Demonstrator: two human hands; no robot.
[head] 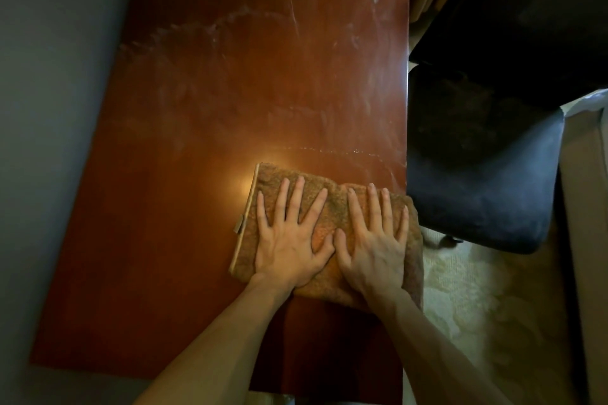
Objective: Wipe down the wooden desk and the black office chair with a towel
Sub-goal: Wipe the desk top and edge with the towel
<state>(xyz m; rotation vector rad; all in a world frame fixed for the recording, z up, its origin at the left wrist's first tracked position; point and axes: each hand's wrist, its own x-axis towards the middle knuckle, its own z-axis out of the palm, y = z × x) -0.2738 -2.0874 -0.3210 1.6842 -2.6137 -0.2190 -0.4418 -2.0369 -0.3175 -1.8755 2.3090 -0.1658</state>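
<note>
Left hand (289,240) lies flat, palm down, fingers fanned wide on the brown towel (329,207), gripping nothing, just pressing. Right hand (375,240) sits just beside it, also flat and open, fingers closer together, its thumb touching the left thumb near the towel's middle. Both forearms reach up from the bottom edge, the right one crossing the towel's near corner. The folded towel lies under both palms on the reddish wooden counter (197,240), its pale hemmed edge (245,217) to the left of the left hand and a small tag partway along it. The towel's right end, past the right hand, reaches the counter's right edge. Ahead of the fingers, a warm glare spot, then curved pale smear streaks (263,20) across the glossy top, heaviest far ahead and right. Right of the right hand, off the counter, stands the black office chair (487,181), its seat close to the counter's edge. Below it, pale patterned carpet (460,306). Left of the left hand, beyond the counter, a grey wall (49,141).
</note>
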